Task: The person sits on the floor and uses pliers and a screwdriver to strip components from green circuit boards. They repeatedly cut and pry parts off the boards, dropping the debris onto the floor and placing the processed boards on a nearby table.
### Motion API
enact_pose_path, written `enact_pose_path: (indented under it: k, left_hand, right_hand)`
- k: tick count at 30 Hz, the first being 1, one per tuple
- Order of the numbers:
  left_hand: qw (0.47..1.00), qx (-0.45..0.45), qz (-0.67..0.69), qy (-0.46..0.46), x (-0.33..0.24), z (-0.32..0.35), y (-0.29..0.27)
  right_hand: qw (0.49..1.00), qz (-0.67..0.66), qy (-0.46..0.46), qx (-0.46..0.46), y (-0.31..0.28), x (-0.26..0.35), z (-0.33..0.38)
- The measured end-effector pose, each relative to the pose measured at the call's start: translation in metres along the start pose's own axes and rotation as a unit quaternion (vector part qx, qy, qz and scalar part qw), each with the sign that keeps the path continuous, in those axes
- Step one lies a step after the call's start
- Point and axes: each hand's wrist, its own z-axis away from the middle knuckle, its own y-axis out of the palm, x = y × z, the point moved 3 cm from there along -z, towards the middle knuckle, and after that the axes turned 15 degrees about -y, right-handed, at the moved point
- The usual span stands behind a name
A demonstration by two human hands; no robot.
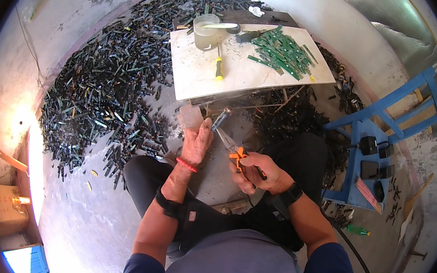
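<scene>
Pliers with orange-and-black handles [239, 155] are gripped in my right hand [261, 173]. Their long jaws point up and left, and a narrow, shiny dark strip [221, 120] is at their tips. My left hand [197, 141] is closed, with a pale, flat, squarish piece [191, 117] at its fingers; its exact kind is unclear. The strip lies just right of my left fingertips, and I cannot tell whether they touch it. Both hands are over my lap, in front of the white-topped table [202, 85].
On the table are a cloudy plastic cup [205, 36], a yellow-and-black screwdriver [218, 69] and a pile of green circuit boards [284, 52]. Dark strips [102, 88] heap across the floor at left. A blue chair [355, 165] at right bears black adapters [369, 146]. A black cable [357, 250] runs beside me.
</scene>
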Motion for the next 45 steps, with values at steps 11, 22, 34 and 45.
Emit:
enact_pose_path:
  k: [11,22,34,45]
  left_hand:
    - [0.985,-0.159,-0.059,0.027,0.041,-0.018,0.003]
    - [0.876,0.077,0.348,-0.326,0.044,-0.014,0.010]
    - [0.845,0.179,0.336,-0.375,0.051,0.010,0.039]
    - [0.758,0.319,0.524,-0.225,0.017,0.005,0.014]
  right_hand:
    - [0.935,0.321,-0.101,-0.113,-0.012,-0.018,-0.023]
    - [0.948,0.300,-0.025,-0.100,-0.023,0.015,-0.021]
    - [0.649,0.717,-0.169,-0.190,-0.026,0.009,-0.034]
    - [0.896,0.367,-0.208,-0.137,-0.030,0.002,-0.031]
